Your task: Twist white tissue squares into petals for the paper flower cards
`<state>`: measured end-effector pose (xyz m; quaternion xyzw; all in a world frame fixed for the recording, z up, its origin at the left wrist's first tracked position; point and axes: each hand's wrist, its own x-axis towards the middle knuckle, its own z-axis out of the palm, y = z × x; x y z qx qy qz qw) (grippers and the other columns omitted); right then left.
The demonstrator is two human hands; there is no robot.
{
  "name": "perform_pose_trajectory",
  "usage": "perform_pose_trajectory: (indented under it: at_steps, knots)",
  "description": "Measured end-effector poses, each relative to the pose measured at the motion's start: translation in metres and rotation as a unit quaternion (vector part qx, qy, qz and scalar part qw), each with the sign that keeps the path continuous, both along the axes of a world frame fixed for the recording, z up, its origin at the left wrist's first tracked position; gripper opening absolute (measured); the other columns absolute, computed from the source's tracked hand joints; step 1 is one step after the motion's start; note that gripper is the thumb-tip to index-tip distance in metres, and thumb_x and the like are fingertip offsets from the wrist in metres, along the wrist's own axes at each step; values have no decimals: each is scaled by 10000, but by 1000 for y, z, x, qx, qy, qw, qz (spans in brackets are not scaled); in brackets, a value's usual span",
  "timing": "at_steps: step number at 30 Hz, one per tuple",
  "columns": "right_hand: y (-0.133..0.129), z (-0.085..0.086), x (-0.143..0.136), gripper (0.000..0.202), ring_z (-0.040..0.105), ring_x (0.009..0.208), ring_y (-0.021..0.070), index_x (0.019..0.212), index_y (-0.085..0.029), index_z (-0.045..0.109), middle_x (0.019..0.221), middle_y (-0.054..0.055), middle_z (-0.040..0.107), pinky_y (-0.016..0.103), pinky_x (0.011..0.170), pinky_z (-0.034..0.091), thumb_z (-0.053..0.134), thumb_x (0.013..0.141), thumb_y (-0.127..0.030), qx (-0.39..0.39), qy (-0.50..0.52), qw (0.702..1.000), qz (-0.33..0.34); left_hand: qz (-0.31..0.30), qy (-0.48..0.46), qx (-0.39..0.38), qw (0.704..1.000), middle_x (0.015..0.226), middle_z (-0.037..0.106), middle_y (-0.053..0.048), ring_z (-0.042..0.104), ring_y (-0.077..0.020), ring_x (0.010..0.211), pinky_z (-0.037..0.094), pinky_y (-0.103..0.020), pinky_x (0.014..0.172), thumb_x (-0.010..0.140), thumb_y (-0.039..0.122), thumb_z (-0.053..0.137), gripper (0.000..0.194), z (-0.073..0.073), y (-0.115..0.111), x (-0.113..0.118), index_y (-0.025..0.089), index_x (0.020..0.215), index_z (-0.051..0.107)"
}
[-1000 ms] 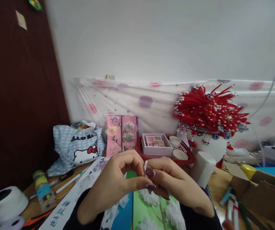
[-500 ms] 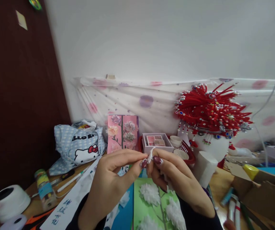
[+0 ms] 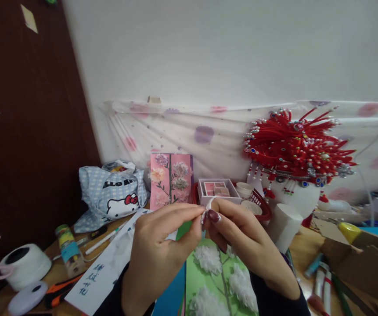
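My left hand (image 3: 169,245) and my right hand (image 3: 241,241) meet fingertip to fingertip above the table. Between them is a small twisted piece of white tissue paper (image 3: 208,204), pinched by the thumb and forefinger of each hand. Most of the tissue is hidden by my fingers. Below lies a green card (image 3: 192,268) with white tissue flowers (image 3: 208,259) and a thin stem. A blue sheet (image 3: 172,287) sits beside the card, partly under my left wrist. At left, a white paper with handwriting (image 3: 91,278) slants across the table.
Behind my hands stand a pink flower picture (image 3: 161,186) and a red basket (image 3: 267,213) with a white box (image 3: 202,193). A red beaded headdress (image 3: 294,149) and a white roll (image 3: 284,226) are at right, near a cardboard box (image 3: 366,274). A checked bag (image 3: 113,193) and an orange-black cutter (image 3: 59,293) are left.
The view has shifted slightly, so the scene sits a little further right and higher. My fingertips have closed in around the tissue, and less of it shows.
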<state>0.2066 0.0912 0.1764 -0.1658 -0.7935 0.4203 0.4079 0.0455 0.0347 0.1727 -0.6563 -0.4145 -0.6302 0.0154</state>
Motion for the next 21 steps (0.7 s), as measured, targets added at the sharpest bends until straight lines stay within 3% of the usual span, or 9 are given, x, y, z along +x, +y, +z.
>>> perform_pose_trajectory:
  at_steps: [3, 8, 15, 17, 21]
  knots:
    - [1, -1, 0, 328, 372, 496, 87, 741, -203, 469, 547, -65, 438, 219, 475, 311, 422, 1038, -336, 10, 5, 1000, 12, -16, 3, 21, 1000, 822, 820, 1, 763, -150, 720, 618, -215, 707, 793, 68, 659, 241, 1, 1, 0, 237, 837, 825]
    - [3, -4, 1, 306, 390, 503, 82, 813, -178, 541, 568, -57, 461, 209, 472, 328, 419, 1047, -331, -4, 7, 1000, 25, -66, -65, -47, 995, 810, 816, 11, 753, -118, 713, 603, -161, 690, 799, 93, 663, 215, -1, 5, -3, 236, 839, 819]
    - [3, -3, 1, 272, 386, 504, 83, 844, -182, 542, 581, -56, 464, 219, 484, 326, 401, 1045, -299, -14, 23, 999, 47, -198, -201, -148, 948, 897, 807, -3, 752, -127, 794, 609, -171, 738, 837, 198, 716, 199, -7, 10, -6, 247, 1018, 784]
    - [2, -3, -1, 275, 395, 514, 86, 796, -189, 513, 571, -54, 464, 221, 499, 336, 400, 1034, -267, -2, 12, 999, 32, -203, -195, -156, 947, 936, 802, -8, 746, -136, 842, 603, -178, 775, 788, 227, 784, 259, -6, 11, -3, 247, 1047, 777]
    - [2, -2, -2, 251, 398, 507, 87, 792, -186, 517, 552, -60, 458, 223, 500, 333, 402, 1011, -232, 5, 3, 1000, 18, -162, -209, -148, 953, 811, 788, -19, 714, -116, 741, 575, -160, 712, 844, 299, 740, 121, -5, 16, 0, 198, 882, 796]
